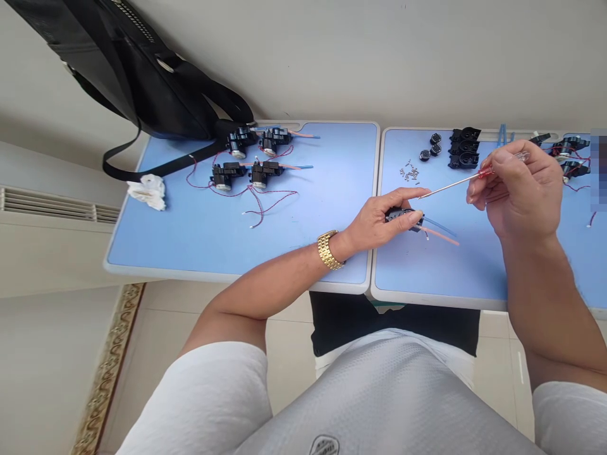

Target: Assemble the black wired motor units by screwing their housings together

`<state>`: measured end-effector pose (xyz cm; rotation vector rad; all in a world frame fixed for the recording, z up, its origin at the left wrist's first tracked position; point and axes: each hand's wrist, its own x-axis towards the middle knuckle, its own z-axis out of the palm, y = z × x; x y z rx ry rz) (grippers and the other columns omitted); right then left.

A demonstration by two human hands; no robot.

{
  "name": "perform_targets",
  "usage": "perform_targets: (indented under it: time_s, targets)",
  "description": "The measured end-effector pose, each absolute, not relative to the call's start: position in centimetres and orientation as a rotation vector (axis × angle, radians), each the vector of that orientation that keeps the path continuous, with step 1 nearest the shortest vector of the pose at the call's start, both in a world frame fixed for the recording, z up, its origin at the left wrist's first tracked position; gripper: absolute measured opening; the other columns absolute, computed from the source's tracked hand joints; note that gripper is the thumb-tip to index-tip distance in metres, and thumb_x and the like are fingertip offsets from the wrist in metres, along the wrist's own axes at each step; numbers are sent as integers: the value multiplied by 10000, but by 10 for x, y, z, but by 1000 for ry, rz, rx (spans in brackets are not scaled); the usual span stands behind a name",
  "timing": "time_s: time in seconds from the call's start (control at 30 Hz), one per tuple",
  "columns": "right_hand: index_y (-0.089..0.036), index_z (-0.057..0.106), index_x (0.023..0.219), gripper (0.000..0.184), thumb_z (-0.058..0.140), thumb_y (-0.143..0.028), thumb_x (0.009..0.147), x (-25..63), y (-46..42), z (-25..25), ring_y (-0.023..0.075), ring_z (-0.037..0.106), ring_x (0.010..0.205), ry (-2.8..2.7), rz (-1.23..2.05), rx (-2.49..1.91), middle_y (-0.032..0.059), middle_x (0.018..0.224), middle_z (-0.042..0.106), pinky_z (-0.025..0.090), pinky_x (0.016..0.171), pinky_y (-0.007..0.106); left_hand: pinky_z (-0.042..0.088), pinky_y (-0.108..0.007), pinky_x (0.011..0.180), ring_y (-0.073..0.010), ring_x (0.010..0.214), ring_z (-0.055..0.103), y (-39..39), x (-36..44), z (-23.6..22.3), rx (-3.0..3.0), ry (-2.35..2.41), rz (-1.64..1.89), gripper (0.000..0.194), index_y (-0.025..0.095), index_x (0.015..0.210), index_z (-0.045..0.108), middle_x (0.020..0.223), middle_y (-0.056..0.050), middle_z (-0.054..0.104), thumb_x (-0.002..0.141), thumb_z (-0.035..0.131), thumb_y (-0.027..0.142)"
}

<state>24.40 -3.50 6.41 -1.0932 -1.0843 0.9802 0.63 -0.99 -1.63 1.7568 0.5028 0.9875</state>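
Note:
My left hand [379,221] is closed around a small black plastic housing [393,215], low over the right-hand table. From the housing's right end stick out a blue tube [439,226] and an orange tube [441,236]. In my right hand [526,183] is a screwdriver [450,184] with a red and clear handle. Its thin shaft slopes down to the left, and the tip is close to my left index finger, just above the housing. Whether a screw sits on the tip is too small to tell. Loose small screws [410,172] lie scattered behind my left hand.
Round motors [430,146] and black plastic shells [463,148] stand toward the back. Several wired motor assemblies [249,159] rest on the left table, others [571,151] at far right. A black bag [142,76] and crumpled tissue [148,191] occupy the left end. A narrow gap [375,208] separates the tables.

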Motion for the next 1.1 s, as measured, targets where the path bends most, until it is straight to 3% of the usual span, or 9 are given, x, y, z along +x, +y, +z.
perform_targets:
  time_s: [0.13, 0.43, 0.83, 1.1]
  targets:
    - [-243, 684, 714, 315, 923, -425, 810, 244, -35, 64, 146, 617, 429, -1082, 1038, -1102, -36, 573, 691, 399, 353, 249, 638, -222, 807, -95, 837, 763, -12, 8, -15, 1690, 495, 1003, 441, 212, 1366, 796, 1248, -92, 818, 1075, 726, 536]
    - [-245, 686, 701, 241, 872, -360, 801, 242, -37, 68, 145, 616, 444, -1074, 1062, -1151, -34, 560, 682, 400, 374, 255, 652, -241, 804, -125, 869, 782, -14, 8, -7, 1668, 488, 996, 345, 177, 1196, 848, 1073, -94, 841, 1100, 709, 478]
    - [-244, 688, 720, 282, 901, -402, 815, 244, -37, 67, 144, 630, 469, -1097, 1060, -1163, -26, 585, 700, 409, 395, 253, 589, -282, 777, -130, 791, 710, -12, 7, -8, 1743, 459, 1046, 326, 202, 1174, 872, 826, -43, 769, 1122, 675, 456]
    - [-241, 699, 746, 323, 937, -447, 816, 247, -36, 64, 148, 629, 475, -1122, 990, -1104, -39, 577, 657, 390, 381, 272, 587, -327, 799, -154, 766, 695, -11, 8, -9, 1774, 513, 1022, 429, 207, 1140, 885, 740, -34, 733, 1115, 646, 562]
